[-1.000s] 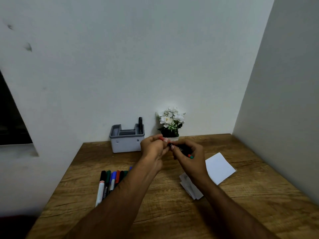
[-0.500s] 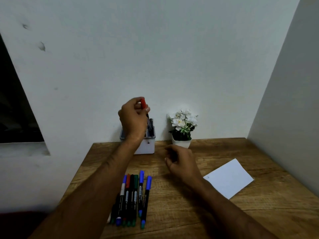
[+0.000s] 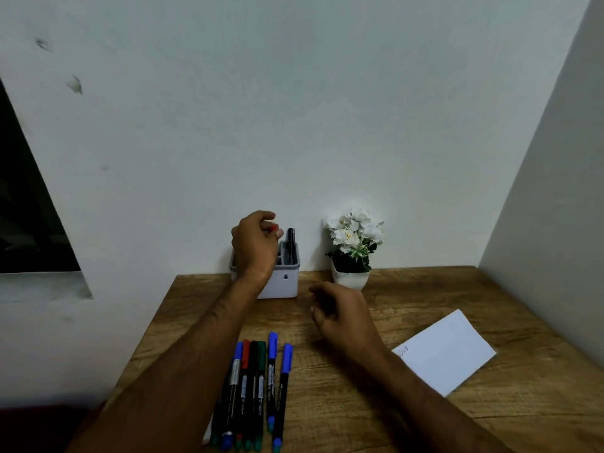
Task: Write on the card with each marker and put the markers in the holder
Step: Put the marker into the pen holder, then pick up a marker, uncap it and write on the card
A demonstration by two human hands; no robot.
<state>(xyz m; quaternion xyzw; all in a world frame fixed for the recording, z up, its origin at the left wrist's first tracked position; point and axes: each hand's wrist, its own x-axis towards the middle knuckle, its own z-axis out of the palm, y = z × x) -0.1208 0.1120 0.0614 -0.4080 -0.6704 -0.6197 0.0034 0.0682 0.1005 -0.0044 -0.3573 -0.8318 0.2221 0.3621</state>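
Observation:
My left hand (image 3: 256, 243) is raised over the grey holder (image 3: 283, 281) at the back of the table and pinches a marker by its red cap (image 3: 274, 227); the marker's body is hidden behind the hand and the holder. A black marker (image 3: 290, 241) stands in the holder's right slot. My right hand (image 3: 340, 313) hovers over the table in front of the holder, fingers loosely curled, holding nothing. Several markers (image 3: 258, 387) lie side by side near the front edge. The white card (image 3: 447, 349) lies to the right with a little writing at its left corner.
A white pot with white flowers (image 3: 353, 250) stands right of the holder against the back wall. A side wall (image 3: 555, 207) closes off the wooden table (image 3: 408, 292) on the right. The table's left edge drops off beside my left forearm.
My left hand has carried the red-capped marker from the middle of the table up over the holder and lowered it. My right hand let go of it and stays low, empty.

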